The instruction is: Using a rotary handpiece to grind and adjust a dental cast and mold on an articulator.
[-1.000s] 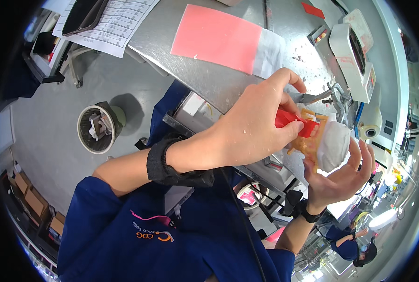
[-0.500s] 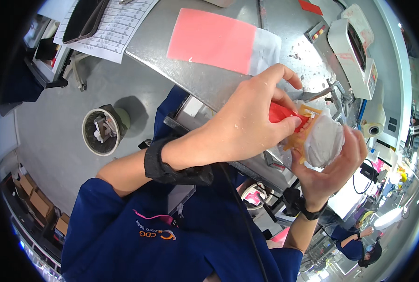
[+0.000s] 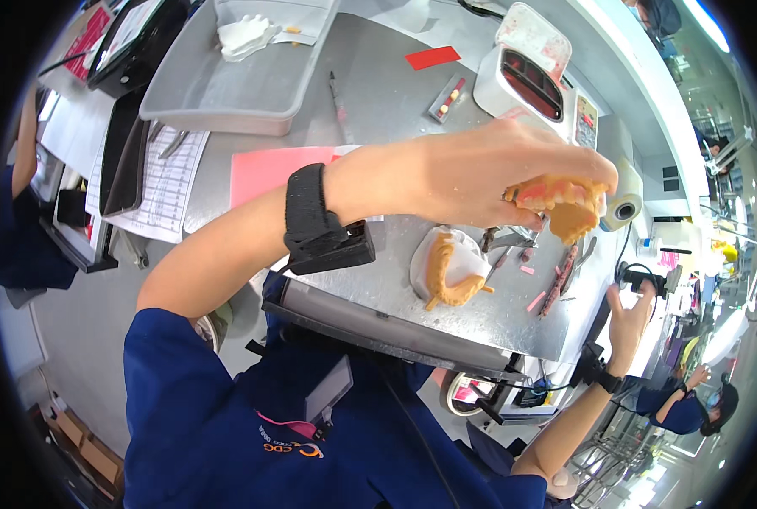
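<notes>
My left hand (image 3: 514, 170) is raised over the metal bench, its fingers closed round a yellow dental model (image 3: 582, 220). Teeth set in pink wax (image 3: 552, 197) run along the model's edge; my hand covers the upper side. Below it on the bench rests a second dental model (image 3: 455, 276), a yellow horseshoe arch on a white plaster base. Beside that, metal parts (image 3: 518, 237) are partly hidden under my left hand. Far to the right, my right hand (image 3: 628, 318) is held away from both models, thumb and fingers apart, with nothing visible in it.
Carving tools (image 3: 565, 276) and pink wax scraps lie at the bench's right. Behind are a white wax heater (image 3: 514, 97), a tooth strip (image 3: 448, 97), a red wax piece (image 3: 433, 58) and a grey bin (image 3: 217, 110). A pink wax sheet (image 3: 264, 170) lies left.
Both hands were together at a model with a white mass and red wax. Now my right hand is off to the right, and my left holds one model above another. The view has shifted.
</notes>
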Motion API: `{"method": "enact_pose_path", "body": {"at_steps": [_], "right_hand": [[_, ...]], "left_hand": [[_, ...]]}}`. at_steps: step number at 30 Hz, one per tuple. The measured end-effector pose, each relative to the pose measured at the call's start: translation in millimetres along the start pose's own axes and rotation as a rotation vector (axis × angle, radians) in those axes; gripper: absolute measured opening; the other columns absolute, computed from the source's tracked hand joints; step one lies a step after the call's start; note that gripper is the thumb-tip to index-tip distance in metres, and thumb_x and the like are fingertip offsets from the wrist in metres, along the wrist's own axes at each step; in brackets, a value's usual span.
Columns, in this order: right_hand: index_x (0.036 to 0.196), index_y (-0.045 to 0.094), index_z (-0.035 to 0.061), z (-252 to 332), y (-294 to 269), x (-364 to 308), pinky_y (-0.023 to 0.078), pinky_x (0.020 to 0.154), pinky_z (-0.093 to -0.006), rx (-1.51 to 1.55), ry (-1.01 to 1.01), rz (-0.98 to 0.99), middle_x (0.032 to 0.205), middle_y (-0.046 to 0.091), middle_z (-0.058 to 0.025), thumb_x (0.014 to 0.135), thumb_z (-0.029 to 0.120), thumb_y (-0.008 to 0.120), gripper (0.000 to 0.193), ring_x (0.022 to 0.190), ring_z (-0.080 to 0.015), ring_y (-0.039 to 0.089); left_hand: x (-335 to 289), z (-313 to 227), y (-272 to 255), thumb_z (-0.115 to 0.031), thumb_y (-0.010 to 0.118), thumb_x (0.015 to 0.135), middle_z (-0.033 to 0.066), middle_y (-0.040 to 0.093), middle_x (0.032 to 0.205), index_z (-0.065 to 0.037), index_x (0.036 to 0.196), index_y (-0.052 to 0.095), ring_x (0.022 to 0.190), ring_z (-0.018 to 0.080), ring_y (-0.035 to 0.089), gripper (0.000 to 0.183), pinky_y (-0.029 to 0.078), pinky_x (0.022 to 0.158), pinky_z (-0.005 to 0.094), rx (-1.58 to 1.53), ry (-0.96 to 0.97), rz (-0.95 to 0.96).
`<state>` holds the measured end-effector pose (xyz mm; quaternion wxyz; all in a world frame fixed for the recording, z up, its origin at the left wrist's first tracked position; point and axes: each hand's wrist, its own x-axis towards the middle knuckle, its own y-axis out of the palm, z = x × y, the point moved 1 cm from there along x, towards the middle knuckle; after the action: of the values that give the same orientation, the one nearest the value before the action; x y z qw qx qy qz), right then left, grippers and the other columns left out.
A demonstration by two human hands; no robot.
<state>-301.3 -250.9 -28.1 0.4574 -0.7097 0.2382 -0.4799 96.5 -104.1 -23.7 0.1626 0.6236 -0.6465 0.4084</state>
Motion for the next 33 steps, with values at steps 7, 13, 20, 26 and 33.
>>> {"method": "enact_pose_path", "body": {"at_steps": [7,13,20,26,33], "right_hand": [[0.085,0.059,0.0017,-35.0,13.8,-29.8,0.035,0.058,-0.0294,0.432,0.535,0.526,0.070,0.051,-0.0017,0.091,0.032,0.066,0.032,0.063,-0.0123,0.044],[0.105,0.049,0.0059,67.4,-8.6,-6.5,0.040,0.069,-0.0253,1.718,0.538,0.092,0.092,0.049,-0.0018,0.093,0.013,0.062,0.019,0.074,-0.0095,0.046],[0.105,0.054,0.0018,237.5,-8.7,41.3,0.052,0.083,-0.0371,1.791,-0.078,0.048,0.111,0.053,-0.0169,0.080,0.017,0.077,0.037,0.086,-0.0252,0.062],[0.097,0.050,0.0080,241.9,11.7,51.2,0.040,0.099,-0.0561,1.668,-0.299,0.116,0.093,0.049,-0.0084,0.085,0.027,0.072,0.032,0.075,-0.0224,0.062],[0.089,0.054,0.0050,248.3,9.6,50.3,0.043,0.103,-0.0560,1.683,-0.290,0.072,0.084,0.053,-0.0118,0.078,0.017,0.078,0.029,0.075,-0.0232,0.066]], "left_hand": [[-14.1,28.4,-5.9,-0.018,0.080,0.076,0.0090,0.063,0.114,-0.010,0.135,0.046,0.100,0.0199,0.063,0.068,0.052,0.086,0.0321,-0.029,-0.421,0.002],[-30.0,46.0,-11.6,-0.018,0.079,0.076,0.0095,0.059,0.120,-0.003,0.138,0.041,0.098,0.0146,0.061,0.074,0.053,0.082,0.0301,-0.122,-0.520,-0.001],[-27.8,39.2,-16.6,-0.016,0.079,0.075,0.0085,0.060,0.117,-0.002,0.138,0.043,0.089,0.0097,0.060,0.074,0.052,0.065,0.0228,-0.230,-0.638,0.004],[-31.7,46.5,-12.9,-0.015,0.075,0.076,0.0216,0.061,0.116,0.007,0.134,0.045,0.105,0.0273,0.061,0.069,0.048,0.092,0.0338,-0.277,-0.593,-0.032],[-33.3,47.1,-7.7,-0.008,0.072,0.075,0.0205,0.061,0.109,0.007,0.130,0.047,0.099,0.0255,0.061,0.062,0.048,0.090,0.0332,-0.408,-0.591,-0.149]]}}
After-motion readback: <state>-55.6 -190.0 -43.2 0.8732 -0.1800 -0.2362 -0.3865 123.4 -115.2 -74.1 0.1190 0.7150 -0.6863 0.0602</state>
